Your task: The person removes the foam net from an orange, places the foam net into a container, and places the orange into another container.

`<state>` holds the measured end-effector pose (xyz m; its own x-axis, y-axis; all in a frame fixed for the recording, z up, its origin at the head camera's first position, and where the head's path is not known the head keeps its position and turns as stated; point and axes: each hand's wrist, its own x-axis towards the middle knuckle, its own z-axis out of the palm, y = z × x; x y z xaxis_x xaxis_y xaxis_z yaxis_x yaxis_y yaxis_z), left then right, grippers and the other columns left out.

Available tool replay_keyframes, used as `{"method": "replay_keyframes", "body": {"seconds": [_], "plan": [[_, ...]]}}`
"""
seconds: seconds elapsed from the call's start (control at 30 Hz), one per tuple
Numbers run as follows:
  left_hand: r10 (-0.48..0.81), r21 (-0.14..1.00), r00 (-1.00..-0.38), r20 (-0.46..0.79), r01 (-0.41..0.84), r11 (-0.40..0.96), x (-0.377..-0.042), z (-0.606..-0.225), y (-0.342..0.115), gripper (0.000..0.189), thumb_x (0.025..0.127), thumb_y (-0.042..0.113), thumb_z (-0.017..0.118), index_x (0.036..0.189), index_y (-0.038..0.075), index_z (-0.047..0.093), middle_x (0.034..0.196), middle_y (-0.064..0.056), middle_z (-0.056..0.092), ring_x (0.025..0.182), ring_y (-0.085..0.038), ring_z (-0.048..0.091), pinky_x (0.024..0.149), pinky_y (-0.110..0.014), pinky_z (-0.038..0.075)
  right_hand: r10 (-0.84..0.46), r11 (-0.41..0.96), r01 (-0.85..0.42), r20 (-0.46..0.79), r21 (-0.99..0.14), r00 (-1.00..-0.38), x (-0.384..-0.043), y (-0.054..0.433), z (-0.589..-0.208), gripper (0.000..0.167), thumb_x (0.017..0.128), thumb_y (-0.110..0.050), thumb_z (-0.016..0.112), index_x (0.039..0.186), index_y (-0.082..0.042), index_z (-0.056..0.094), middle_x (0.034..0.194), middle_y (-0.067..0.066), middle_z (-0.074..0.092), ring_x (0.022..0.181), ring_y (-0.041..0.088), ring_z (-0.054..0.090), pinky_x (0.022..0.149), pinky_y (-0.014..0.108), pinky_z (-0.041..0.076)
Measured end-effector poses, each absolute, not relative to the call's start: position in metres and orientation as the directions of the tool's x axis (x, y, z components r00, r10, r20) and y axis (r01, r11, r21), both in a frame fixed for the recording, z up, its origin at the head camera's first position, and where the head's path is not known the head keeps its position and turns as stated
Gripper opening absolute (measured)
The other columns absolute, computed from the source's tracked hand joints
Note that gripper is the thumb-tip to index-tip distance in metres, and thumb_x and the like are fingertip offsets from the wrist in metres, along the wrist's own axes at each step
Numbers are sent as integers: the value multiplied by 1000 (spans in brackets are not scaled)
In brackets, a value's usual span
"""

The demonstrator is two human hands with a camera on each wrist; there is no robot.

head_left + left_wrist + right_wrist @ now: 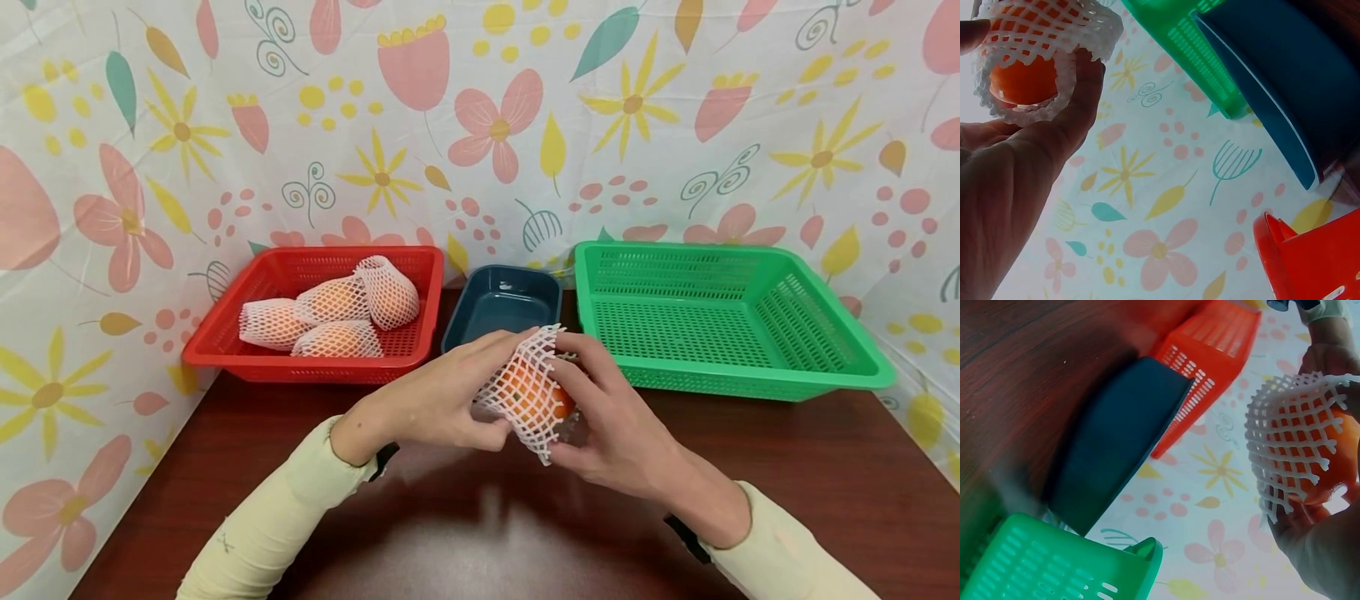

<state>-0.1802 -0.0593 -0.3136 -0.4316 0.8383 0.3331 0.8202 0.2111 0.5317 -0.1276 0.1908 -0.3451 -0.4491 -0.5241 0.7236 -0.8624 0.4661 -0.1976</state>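
Note:
An orange point(527, 392) in a white foam net point(534, 429) is held up between both hands over the table. My left hand point(442, 392) grips it from the left, thumb low and fingers behind. On the right, my right hand point(622, 417) holds the net's open edge with thumb and curled fingers. Bare orange skin shows past the net's edge in the left wrist view, where the orange point(1025, 81) fills the opening. From the right wrist, the net point(1288, 437) covers one side of the fruit, the other side being bare.
A red basket point(300, 367) at the back left holds several netted fruits point(337, 300). A dark blue tray point(504, 308) stands behind the hands, partly hidden by them. The green basket point(735, 379) is at the back right. Behind everything hangs a flower-patterned cloth point(480, 208).

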Motion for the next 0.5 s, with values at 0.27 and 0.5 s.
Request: {"method": "replay_keyframes", "body": {"seconds": [0.27,0.5], "plan": [[830,523,-440,344,824,220,-179,-314,-59,88,86,22,76,165,17,35,152,6,49,130,-4,46,104,-26,50,-514,471,-858,726,-206,-457,-127,190,-344,71,64,-13,80,131,-1,60,142,20,49,128,31,47,101,23,41],[811,517,-473,345,817,257,-180,-314,-58,85,86,25,77,162,17,40,150,9,52,127,-2,49,102,-25,50,-513,531,-813,673,-240,-533,-124,191,-344,69,68,-16,84,130,-2,59,145,17,48,132,29,46,102,21,40]]}}
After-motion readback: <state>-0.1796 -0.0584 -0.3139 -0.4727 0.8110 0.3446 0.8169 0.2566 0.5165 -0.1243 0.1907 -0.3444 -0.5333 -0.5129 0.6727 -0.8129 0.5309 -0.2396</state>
